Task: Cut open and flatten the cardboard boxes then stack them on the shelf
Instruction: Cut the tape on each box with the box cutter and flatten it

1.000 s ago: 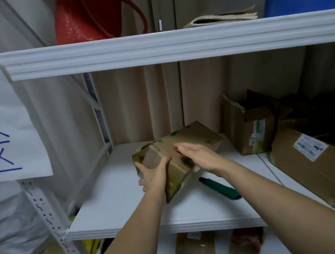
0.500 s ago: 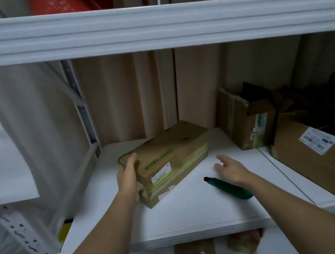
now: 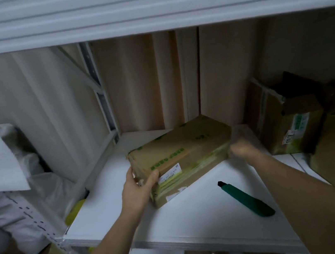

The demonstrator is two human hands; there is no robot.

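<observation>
— Two forearms reaching in over white shelf [image 3: 112, 202]; green box cutter [image 3: 247, 198] lying loose near front edge, touched by neither.

— Left hand [image 3: 137, 189] gripping near corner of cardboard box [image 3: 179, 155], thumb on front face. Right hand [image 3: 242, 148] at far end, blurred; grip impossible to tell.

— Farther right, more boxes [image 3: 288, 126] crowded together.

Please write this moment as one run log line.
left hand: grips cardboard box corner | right hand: blurred at far end | green cutter: on shelf
</observation>
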